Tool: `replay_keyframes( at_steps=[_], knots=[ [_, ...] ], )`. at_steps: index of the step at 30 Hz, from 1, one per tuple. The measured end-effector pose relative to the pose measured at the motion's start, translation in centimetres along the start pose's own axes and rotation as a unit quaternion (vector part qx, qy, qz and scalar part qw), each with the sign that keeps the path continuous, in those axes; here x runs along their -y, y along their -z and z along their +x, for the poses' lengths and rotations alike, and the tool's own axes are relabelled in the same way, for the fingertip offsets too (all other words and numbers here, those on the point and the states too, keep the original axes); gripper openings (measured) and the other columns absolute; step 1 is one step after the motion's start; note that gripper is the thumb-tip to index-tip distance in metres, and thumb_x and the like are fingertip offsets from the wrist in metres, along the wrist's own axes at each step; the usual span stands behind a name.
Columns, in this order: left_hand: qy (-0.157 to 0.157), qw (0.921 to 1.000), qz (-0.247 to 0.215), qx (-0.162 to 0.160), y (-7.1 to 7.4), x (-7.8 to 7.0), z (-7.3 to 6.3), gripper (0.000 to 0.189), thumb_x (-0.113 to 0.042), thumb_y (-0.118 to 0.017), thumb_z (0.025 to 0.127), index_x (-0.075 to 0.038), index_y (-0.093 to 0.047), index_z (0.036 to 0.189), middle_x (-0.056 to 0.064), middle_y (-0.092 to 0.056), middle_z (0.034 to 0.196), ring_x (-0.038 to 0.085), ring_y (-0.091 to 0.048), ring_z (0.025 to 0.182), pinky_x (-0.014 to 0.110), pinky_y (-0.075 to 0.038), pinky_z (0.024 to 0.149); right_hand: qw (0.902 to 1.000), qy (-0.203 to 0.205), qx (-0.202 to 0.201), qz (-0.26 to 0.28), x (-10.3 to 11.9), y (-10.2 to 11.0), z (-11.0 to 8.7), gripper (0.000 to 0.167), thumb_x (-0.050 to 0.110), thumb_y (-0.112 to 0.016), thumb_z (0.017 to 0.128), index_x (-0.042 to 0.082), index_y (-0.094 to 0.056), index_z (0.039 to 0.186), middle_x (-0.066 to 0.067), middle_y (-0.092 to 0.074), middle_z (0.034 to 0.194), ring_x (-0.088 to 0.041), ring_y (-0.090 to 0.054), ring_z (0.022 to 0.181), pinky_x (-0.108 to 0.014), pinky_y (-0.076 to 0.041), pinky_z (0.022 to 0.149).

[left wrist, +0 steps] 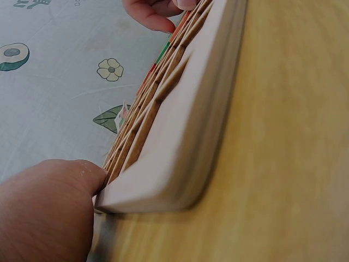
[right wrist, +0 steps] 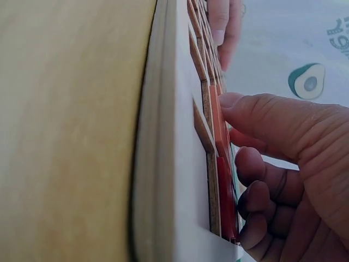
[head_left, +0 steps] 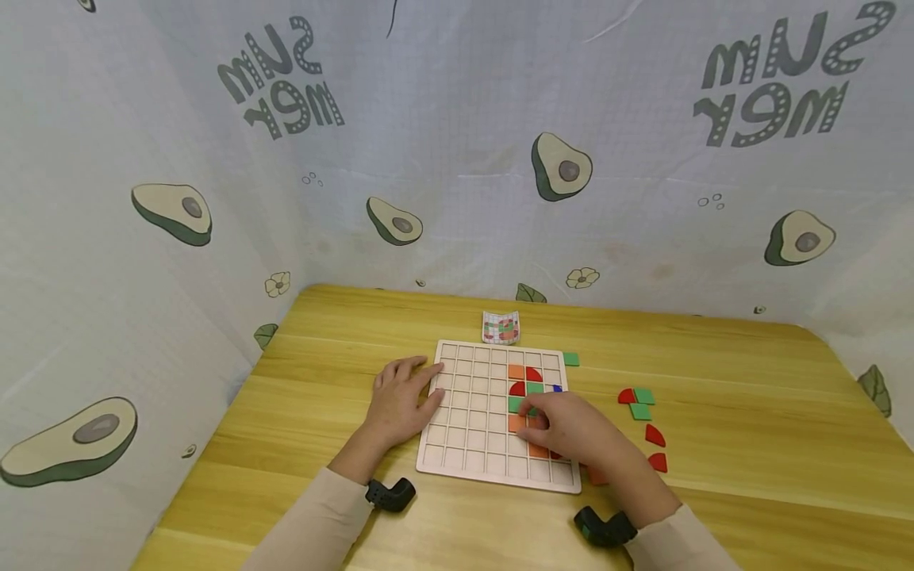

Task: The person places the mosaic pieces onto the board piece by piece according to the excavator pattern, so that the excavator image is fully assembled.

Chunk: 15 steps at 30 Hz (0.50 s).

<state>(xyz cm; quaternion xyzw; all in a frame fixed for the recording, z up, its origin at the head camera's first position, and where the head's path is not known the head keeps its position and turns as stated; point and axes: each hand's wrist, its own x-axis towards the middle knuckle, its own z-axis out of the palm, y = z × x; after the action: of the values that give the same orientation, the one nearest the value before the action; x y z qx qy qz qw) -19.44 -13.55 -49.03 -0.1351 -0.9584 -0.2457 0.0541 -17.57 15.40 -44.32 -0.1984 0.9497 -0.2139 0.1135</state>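
Observation:
A pale wooden grid board lies on the table, with several orange, red, green and blue tiles on its right part. My left hand rests at the board's left edge with its fingers spread, the thumb touching the rim. Over the right part, my right hand has thumb and index finger at opposite sides of an orange square tile set in a cell. The right wrist view shows the thumb against an orange tile, the other fingers curled. My right hand covers some tiles.
Beyond the board lies a small printed pattern card. A green tile sits by its far right corner. Loose green squares and red quarter-circles lie to the right. An orange tile shows partly under my right forearm. A printed curtain hangs behind.

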Motion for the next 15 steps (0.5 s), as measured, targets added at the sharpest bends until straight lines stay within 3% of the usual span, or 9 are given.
replay_keyframes(
  at_steps=[5, 15],
  knots=[
    [0.002, 1.0, -0.002, 0.002, 0.1, 0.0, 0.0, 0.047, -0.04, -0.056, 0.102, -0.026, -0.058, 0.146, 0.011, -0.048, 0.155, 0.042, -0.035, 0.145, 0.064, -0.028, 0.115, 0.9999, 0.006, 0.002, 0.01, -0.2, 0.0, 0.0, 0.018, 0.03, -0.079, 0.09, 0.021, -0.071, 0.103, 0.007, -0.05, 0.067, -0.009, -0.045, 0.059, -0.024, -0.037, 0.055],
    [0.0, 1.0, -0.003, 0.001, 0.1, 0.0, 0.0, 0.047, -0.041, -0.056, 0.102, -0.026, -0.057, 0.147, 0.011, -0.047, 0.156, 0.041, -0.035, 0.145, 0.064, -0.028, 0.114, 0.9984, -0.024, -0.013, 0.05, -2.4, 1.7, -1.3, 0.02, 0.035, -0.075, 0.093, 0.02, -0.071, 0.106, 0.006, -0.053, 0.072, -0.01, -0.048, 0.065, -0.024, -0.041, 0.058]
  ],
)
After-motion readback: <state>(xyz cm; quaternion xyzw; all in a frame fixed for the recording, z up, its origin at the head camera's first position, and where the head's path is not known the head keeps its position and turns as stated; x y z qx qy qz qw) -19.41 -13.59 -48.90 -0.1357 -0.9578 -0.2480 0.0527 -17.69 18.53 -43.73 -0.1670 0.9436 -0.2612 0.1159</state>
